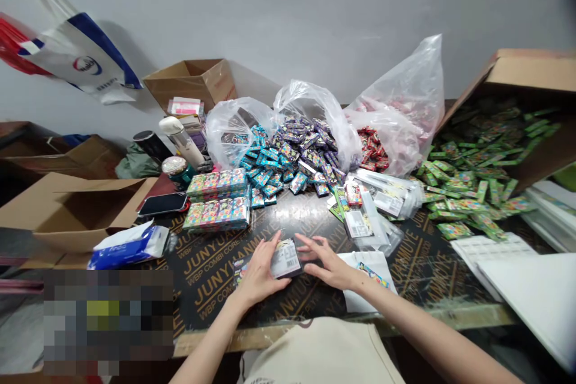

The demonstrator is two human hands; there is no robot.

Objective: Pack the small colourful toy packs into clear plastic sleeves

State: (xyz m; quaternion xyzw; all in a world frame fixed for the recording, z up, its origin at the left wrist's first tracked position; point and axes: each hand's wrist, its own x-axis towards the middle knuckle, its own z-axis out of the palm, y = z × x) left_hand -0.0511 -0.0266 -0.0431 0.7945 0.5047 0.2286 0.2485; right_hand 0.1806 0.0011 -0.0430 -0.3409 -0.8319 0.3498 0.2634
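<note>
A flat printed packet with a barcode lies on the black table in front of me. Over its left part rests my left hand, thumb and fingers spread; it hides that side of the packet. My right hand is open at the packet's right edge, fingers stretched towards it, and I cannot tell whether they touch it. Beneath the right forearm lies a white sheet with a small colourful packet on it. Beyond the hands are more flat packets in clear sleeves and a small red box.
Stacked colourful boxes stand left of blue boxes, purple boxes and red boxes in clear bags. Green boxes spill from a tipped carton at right. A phone and wipes pack lie left.
</note>
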